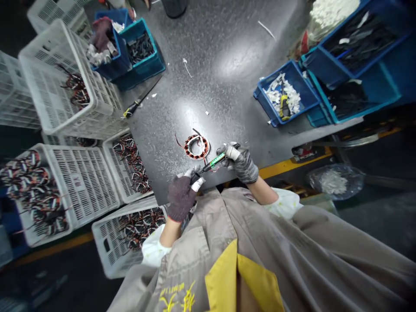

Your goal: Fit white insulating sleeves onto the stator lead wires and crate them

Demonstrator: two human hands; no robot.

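Slantwise; marker (215, 161); long axis near-left to far-right; between hands (244, 165)

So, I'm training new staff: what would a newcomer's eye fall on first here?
Probably the wire-wound ring on the grey table, near the picture's centre. Next, the green-and-black pen-like tool just below it, held between the left hand and right hand. White crates of wired parts crowd the left side.

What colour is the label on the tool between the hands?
The label is green with pale lettering, in the head view.
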